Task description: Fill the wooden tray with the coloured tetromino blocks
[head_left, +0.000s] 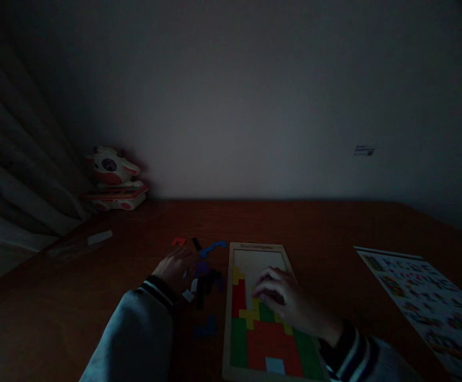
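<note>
On the right, my right hand [281, 294] hovers over or rests on a wooden puzzle board [228, 318], with its fingers curved and a gap between fingers and thumb. A yellow piece [255, 304] lies just below its fingertips. Red pieces [273, 345], green pieces [238, 339] and a white piece [274, 365] fill the board's near part; its far part shows a pale base. My left hand [175, 269] reaches with outstretched fingers to the loose pieces beside the board. Purple [202, 267], black [199, 294] and white pieces [188, 295] lie around it. Its fingertips are dim.
Beyond my left hand lie an orange-red piece [179, 241] and blue pieces [214, 247]; another blue piece [206, 327] lies nearer. A printed sheet [422, 302] lies at right. A cow-shaped toy [113, 178] stands at back left, near a curtain [16, 159] and a white strip [100, 237].
</note>
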A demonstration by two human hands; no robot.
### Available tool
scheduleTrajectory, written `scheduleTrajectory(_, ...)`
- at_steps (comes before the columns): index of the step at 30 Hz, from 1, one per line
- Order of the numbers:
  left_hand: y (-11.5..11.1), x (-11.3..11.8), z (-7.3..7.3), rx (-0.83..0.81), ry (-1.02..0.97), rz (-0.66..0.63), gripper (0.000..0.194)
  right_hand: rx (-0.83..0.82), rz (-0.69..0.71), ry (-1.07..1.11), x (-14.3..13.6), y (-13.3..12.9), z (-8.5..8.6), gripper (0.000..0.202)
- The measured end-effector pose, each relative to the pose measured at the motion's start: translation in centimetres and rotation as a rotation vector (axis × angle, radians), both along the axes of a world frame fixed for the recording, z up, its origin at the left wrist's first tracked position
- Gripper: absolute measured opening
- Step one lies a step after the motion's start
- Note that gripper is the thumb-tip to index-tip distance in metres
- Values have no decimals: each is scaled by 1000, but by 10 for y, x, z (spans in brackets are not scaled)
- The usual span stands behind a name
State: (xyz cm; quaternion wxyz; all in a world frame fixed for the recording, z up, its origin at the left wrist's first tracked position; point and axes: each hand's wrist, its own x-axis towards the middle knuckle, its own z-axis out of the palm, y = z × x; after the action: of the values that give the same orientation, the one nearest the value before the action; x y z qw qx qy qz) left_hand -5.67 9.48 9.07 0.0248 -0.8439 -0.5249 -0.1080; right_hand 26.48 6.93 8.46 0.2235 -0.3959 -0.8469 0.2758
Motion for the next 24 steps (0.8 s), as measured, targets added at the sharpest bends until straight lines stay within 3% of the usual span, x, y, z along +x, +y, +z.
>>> scheduleTrajectory(3,-4,9,0,12,-53,-128,25,4,-10,-3,0,0,0,17)
scheduleTrajectory(9,-3,16,-9,-42,-58,-246,28,-35,-17,5,2,1,2,32)
scheduleTrajectory(15,-2,21,-9,-85,-81,-244,26,-36,-11,6,2,-1,2,33)
scheduleTrajectory(24,0,30,-21,-43,-199,-232,32,-54,-39,-10,1,-2,1,33)
